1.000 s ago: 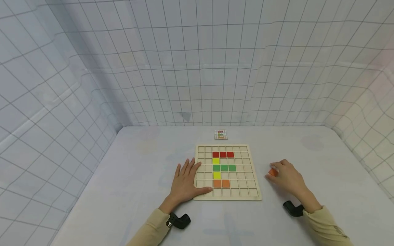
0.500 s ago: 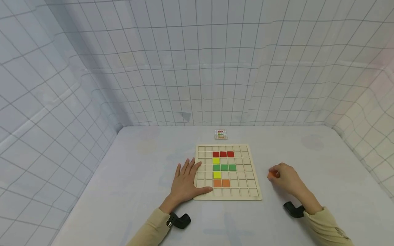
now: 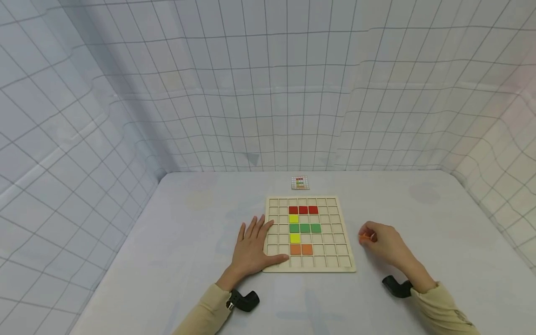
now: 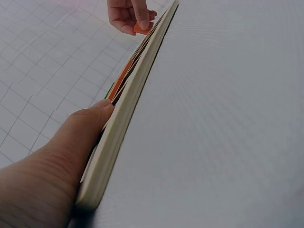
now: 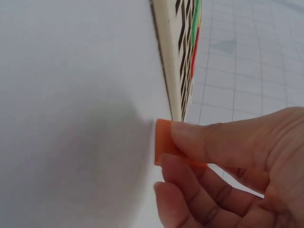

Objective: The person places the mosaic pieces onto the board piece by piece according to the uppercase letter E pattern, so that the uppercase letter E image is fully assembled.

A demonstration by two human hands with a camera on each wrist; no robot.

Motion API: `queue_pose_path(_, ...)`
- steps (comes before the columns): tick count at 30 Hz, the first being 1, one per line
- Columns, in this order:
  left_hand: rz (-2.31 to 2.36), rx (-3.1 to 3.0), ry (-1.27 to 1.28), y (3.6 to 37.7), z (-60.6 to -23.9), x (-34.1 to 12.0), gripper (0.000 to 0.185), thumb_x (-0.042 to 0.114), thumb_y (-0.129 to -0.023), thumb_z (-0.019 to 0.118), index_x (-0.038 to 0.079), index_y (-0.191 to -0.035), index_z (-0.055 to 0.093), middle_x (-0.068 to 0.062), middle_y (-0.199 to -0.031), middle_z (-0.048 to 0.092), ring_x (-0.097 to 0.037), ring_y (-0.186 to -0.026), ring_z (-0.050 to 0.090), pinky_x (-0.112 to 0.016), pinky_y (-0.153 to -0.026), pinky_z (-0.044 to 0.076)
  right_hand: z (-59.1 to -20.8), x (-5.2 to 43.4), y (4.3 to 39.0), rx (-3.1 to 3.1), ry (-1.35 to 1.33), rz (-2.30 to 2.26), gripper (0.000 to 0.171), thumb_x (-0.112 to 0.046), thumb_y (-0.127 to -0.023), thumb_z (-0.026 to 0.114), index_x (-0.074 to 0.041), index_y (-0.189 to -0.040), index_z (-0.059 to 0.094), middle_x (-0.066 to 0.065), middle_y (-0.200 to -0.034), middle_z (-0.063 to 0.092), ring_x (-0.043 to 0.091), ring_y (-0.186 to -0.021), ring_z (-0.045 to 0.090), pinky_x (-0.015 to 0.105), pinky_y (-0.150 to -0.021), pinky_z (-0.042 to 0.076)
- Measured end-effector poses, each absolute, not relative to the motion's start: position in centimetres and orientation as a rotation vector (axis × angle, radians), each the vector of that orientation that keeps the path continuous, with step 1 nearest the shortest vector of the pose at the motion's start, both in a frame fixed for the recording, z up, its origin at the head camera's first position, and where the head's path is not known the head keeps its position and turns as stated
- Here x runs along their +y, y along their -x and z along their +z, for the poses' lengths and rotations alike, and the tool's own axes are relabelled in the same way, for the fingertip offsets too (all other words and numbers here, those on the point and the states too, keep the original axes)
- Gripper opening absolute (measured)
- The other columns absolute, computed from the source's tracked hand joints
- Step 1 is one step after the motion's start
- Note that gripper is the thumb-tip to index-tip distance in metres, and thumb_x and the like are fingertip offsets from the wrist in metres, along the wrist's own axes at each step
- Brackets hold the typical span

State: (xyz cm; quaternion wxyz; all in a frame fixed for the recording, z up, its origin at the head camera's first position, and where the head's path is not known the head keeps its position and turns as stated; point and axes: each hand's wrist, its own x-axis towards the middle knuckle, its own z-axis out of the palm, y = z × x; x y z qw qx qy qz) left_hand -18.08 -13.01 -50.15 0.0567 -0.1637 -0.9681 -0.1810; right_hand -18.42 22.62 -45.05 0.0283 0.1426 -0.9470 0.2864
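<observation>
A square wooden grid board [image 3: 332,263] lies on the table. My left hand [image 3: 250,253] rests spread over its left edge, the thumb lying across the lower left cells. Between thumb and fingers my right hand [image 3: 387,243] pinches an orange square tile [image 5: 164,142], just off the board's right side. In the board's cells sit red tiles [image 3: 303,210] in an upper row, a yellow tile [image 3: 294,218] below, green tiles [image 3: 305,228] in a middle row, a second yellow tile [image 3: 295,238], and two orange tiles [image 3: 301,250] near the bottom.
Behind the board lies a small card [image 3: 300,183] printed with a coloured grid pattern. A white table [image 3: 188,223] carries everything. White cloth walls [image 3: 268,93] with a line grid rise at the back and both sides.
My right hand has turned the orange tile within its fingers and shifted slightly left toward the board. The left hand and the tiles on the board stay as they were.
</observation>
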Motion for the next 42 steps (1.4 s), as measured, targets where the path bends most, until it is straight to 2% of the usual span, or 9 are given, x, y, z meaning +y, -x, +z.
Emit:
queue_pose_path(12,-0.546,-2.938,0.491,18.1,-50.0,-12.8,0.103,0.079,-0.071,0.055,0.016,-0.15,0.03,-0.008,-0.156,0.018,-0.025,-0.143,0.008,-0.047,-0.112,0.0,-44.0,19.9,18.0,-2.797,-0.513,0.912,0.012,0.0,-0.082,0.073,-0.007,-0.088,0.065,-0.003,-0.078,0.058,0.01,-0.061,0.046,0.024,-0.05,0.04)
queue_pose_path(26,-0.563,-2.928,0.485,18.3,-49.5,-13.3,0.103,0.078,-0.071,0.057,0.015,-0.149,0.032,-0.011,-0.155,0.021,-0.028,-0.142,0.011,-0.049,-0.112,0.002,-44.8,16.4,18.2,-2.803,-0.757,1.108,0.012,0.0,-0.083,0.072,-0.008,-0.091,0.067,-0.005,-0.081,0.058,0.008,-0.067,0.05,0.024,-0.058,0.045)
queue_pose_path(30,-0.566,-2.932,0.496,18.4,-49.6,-13.2,0.104,0.079,-0.071,0.056,0.015,-0.149,0.032,-0.011,-0.155,0.021,-0.028,-0.142,0.011,-0.049,-0.112,0.002,-45.0,15.6,18.3,-2.843,-0.825,1.124,0.011,-0.001,-0.084,0.07,-0.01,-0.09,0.067,-0.007,-0.075,0.056,0.008,-0.065,0.048,0.023,-0.056,0.044)
queue_pose_path(42,-0.571,-2.946,0.489,18.0,-49.6,-12.9,0.103,0.077,-0.071,0.057,0.015,-0.149,0.032,-0.01,-0.155,0.02,-0.027,-0.143,0.01,-0.048,-0.112,0.001,-45.3,14.5,18.3,-2.927,-0.758,1.115,0.008,-0.006,-0.084,0.072,-0.013,-0.086,0.068,-0.01,-0.073,0.057,0.009,-0.066,0.05,0.025,-0.059,0.045)
